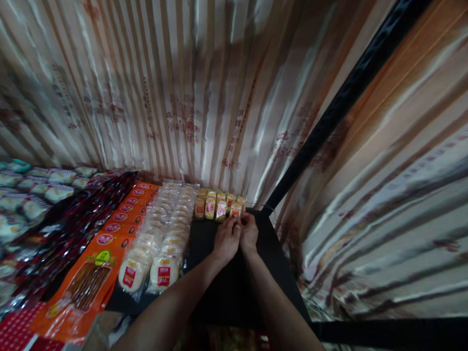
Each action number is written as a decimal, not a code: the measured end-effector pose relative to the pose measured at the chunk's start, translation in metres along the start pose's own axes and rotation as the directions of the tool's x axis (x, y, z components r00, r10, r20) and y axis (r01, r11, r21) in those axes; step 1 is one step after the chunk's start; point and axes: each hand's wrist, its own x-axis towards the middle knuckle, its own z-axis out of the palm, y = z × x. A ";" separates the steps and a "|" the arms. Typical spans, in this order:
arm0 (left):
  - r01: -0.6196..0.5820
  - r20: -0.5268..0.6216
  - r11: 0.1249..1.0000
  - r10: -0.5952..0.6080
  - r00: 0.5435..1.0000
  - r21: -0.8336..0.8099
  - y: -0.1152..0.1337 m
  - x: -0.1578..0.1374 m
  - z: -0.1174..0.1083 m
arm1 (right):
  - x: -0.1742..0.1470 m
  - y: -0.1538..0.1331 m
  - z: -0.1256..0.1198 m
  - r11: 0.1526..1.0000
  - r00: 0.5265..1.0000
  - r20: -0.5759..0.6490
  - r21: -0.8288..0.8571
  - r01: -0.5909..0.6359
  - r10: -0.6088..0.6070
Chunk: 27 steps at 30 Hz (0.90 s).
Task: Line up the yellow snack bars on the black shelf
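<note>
My left hand [226, 239] and my right hand [249, 232] meet at the back of a black shelf [231, 294]. Between their fingertips is a small yellow snack packet [235, 210] with a red and white label, pinched from both sides at its near end. Beside and behind it, more small yellow packets [209, 207] stand in short rows against the backdrop. My fingers cover the lower end of the packet.
Left of the yellow packets lie two rows of clear-wrapped round white crackers [163, 271], then orange snack bags [89, 285], dark shiny packets [65, 224] and white packets [33, 205]. A black post [318, 141] rises at the shelf's back right corner. Printed plastic sheeting [199, 94] hangs behind.
</note>
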 end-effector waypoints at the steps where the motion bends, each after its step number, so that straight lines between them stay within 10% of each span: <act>1: 0.007 -0.003 1.000 -0.007 1.000 0.010 0.000 0.003 -0.001 | 0.001 0.000 0.003 1.000 1.000 -0.012 -0.011 0.006 -0.006; 27: -0.085 -0.067 0.988 0.094 0.993 0.131 -0.023 0.017 -0.003 | -0.008 0.015 0.016 0.935 0.959 0.039 -0.216 0.281 -0.279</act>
